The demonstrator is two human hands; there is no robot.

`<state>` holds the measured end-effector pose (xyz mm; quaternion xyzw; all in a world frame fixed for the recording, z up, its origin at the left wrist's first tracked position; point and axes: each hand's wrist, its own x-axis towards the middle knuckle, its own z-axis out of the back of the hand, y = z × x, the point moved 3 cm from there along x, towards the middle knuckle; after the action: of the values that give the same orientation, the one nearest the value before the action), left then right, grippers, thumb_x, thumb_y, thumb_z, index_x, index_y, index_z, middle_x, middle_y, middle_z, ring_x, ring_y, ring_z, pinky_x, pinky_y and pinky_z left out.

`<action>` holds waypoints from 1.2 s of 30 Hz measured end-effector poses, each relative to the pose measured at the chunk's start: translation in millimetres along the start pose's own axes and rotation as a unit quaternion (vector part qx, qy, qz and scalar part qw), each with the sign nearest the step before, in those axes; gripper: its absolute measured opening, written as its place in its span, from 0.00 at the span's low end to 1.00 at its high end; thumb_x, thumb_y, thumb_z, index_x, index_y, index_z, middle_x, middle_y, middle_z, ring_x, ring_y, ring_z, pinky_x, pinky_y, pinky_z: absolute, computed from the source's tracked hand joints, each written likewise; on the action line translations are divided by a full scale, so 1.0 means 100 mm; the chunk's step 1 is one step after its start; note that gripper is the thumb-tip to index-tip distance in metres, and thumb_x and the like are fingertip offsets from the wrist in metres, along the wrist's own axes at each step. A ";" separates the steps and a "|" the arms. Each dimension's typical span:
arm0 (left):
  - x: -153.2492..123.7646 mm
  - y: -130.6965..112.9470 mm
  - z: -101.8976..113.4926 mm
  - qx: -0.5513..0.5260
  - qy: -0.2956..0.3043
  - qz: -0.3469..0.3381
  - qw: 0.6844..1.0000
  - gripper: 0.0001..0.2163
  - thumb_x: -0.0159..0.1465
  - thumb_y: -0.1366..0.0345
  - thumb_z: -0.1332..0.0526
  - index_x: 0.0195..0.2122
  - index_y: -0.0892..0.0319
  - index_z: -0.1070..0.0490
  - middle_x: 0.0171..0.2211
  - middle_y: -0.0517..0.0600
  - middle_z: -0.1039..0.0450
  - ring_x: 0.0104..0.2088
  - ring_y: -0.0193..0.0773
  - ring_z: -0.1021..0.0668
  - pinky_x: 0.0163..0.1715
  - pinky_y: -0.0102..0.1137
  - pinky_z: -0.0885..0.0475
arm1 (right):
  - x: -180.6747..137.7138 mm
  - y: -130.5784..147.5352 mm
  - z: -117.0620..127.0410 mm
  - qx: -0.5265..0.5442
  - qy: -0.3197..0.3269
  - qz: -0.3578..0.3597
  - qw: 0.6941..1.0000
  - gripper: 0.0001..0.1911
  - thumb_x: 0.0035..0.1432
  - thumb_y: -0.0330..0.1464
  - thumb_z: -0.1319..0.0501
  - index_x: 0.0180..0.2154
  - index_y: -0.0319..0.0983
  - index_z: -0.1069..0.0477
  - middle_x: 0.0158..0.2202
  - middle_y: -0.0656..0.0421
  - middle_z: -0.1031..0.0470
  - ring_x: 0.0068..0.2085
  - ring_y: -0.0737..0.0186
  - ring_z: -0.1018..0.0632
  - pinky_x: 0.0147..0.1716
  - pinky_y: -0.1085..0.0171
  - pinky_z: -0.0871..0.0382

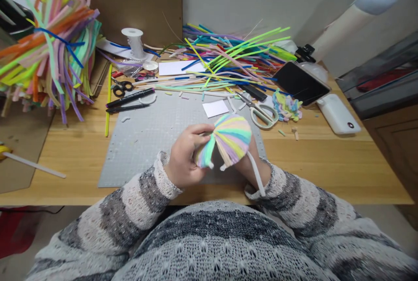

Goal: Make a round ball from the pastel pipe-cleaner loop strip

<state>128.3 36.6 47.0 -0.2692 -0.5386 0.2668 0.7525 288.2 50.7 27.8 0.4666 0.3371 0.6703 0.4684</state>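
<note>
Both my hands hold a rounded shape made of pastel pipe cleaners (230, 138), striped in green, blue, yellow, pink and lilac, just above the near edge of a grey cutting mat (146, 137). My left hand (186, 154) pinches its left side with thumb and fingers closed. My right hand (250, 163) is mostly hidden behind the shape and supports it from the right. A white pipe cleaner (256, 174) hangs from the shape over my right wrist.
On the wooden desk (326, 159): white-handled scissors (261, 113), black scissors (121, 87), two black markers (129, 98), a white paper slip (215, 108), a thread spool (134, 42), loose coloured pipe cleaners (228, 61), a big bundle (48, 50) at left, a tablet (300, 82), a white power bank (338, 115).
</note>
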 end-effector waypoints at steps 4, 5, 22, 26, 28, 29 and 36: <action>0.01 0.16 -0.10 -0.141 -0.007 0.232 0.962 0.20 0.59 0.65 0.35 0.53 0.58 0.33 0.54 0.58 0.29 0.54 0.46 0.26 0.54 0.41 0.30 | 0.06 -0.08 0.01 0.074 -0.026 -0.069 0.995 0.16 0.54 0.45 0.34 0.36 0.40 0.28 0.32 0.57 0.22 0.32 0.60 0.23 0.31 0.61 0.27; 0.02 0.20 -0.12 -0.167 0.000 0.290 0.942 0.21 0.58 0.64 0.35 0.53 0.59 0.32 0.54 0.58 0.29 0.54 0.46 0.26 0.54 0.40 0.30 | 0.08 -0.10 0.01 0.053 -0.020 -0.077 0.995 0.13 0.54 0.42 0.34 0.35 0.40 0.28 0.32 0.57 0.23 0.31 0.61 0.23 0.31 0.62 0.27; -0.04 0.55 -0.22 -0.332 -0.099 0.511 0.787 0.12 0.49 0.61 0.30 0.31 0.63 0.24 0.25 0.48 0.24 0.26 0.34 0.25 0.30 0.29 0.31 | 0.13 -0.13 0.01 -0.090 0.044 -0.029 0.995 0.04 0.56 0.32 0.38 0.31 0.38 0.28 0.28 0.60 0.24 0.29 0.64 0.26 0.29 0.66 0.35; -0.05 0.51 -0.21 -0.305 -0.097 0.502 0.804 0.11 0.51 0.59 0.31 0.29 0.62 0.25 0.25 0.47 0.26 0.26 0.32 0.27 0.29 0.28 0.32 | 0.14 -0.12 0.00 -0.102 0.034 -0.032 0.994 0.03 0.55 0.30 0.40 0.29 0.38 0.30 0.26 0.61 0.26 0.28 0.65 0.28 0.28 0.67 0.36; -0.05 0.49 -0.21 -0.274 -0.086 0.492 0.822 0.12 0.53 0.58 0.32 0.29 0.62 0.25 0.26 0.48 0.26 0.26 0.32 0.28 0.29 0.28 0.33 | 0.14 -0.13 -0.01 -0.108 0.030 -0.037 0.993 0.02 0.53 0.29 0.40 0.28 0.38 0.31 0.25 0.62 0.28 0.27 0.65 0.29 0.28 0.67 0.37; -0.05 0.48 -0.21 -0.258 -0.080 0.487 0.831 0.12 0.54 0.57 0.33 0.30 0.62 0.24 0.27 0.48 0.26 0.27 0.32 0.28 0.29 0.28 0.33 | 0.14 -0.13 -0.01 -0.108 0.030 -0.040 0.993 0.02 0.53 0.28 0.41 0.28 0.38 0.32 0.25 0.62 0.28 0.27 0.65 0.29 0.27 0.67 0.37; 0.00 0.47 -0.17 -0.241 -0.033 0.464 0.851 0.15 0.51 0.57 0.29 0.35 0.62 0.22 0.30 0.49 0.23 0.30 0.34 0.26 0.31 0.28 0.31 | 0.15 -0.10 -0.01 -0.096 0.012 -0.005 0.995 0.02 0.55 0.29 0.41 0.29 0.39 0.32 0.27 0.61 0.27 0.28 0.64 0.28 0.29 0.66 0.36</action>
<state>139.1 68.4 10.2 -0.6523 -0.4227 0.4553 0.4343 288.4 68.3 23.2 0.4095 0.2790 0.7028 0.5105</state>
